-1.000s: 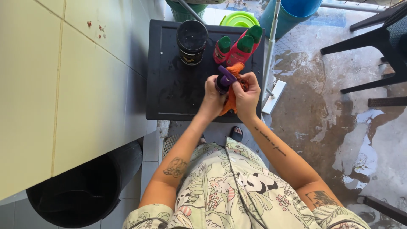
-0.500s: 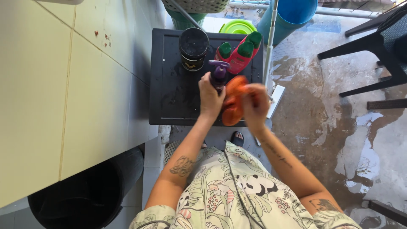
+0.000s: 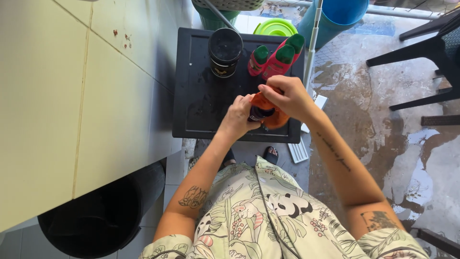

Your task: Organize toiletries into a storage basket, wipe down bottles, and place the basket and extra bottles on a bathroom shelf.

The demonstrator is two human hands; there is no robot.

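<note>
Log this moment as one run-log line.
left hand: grips dark bottle | right hand: presses orange cloth over bottle | below: black table | behind: two pink bottles, black jar

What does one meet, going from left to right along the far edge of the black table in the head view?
Black jar → smaller red bottle with green cap → larger red bottles with green caps → white pole.

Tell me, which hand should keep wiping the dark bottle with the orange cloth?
Probably the right hand: it already grips the orange cloth, draped over the dark bottle. The left hand is wrapped round the bottle from the side, so it seems better suited to steadying it.
</note>
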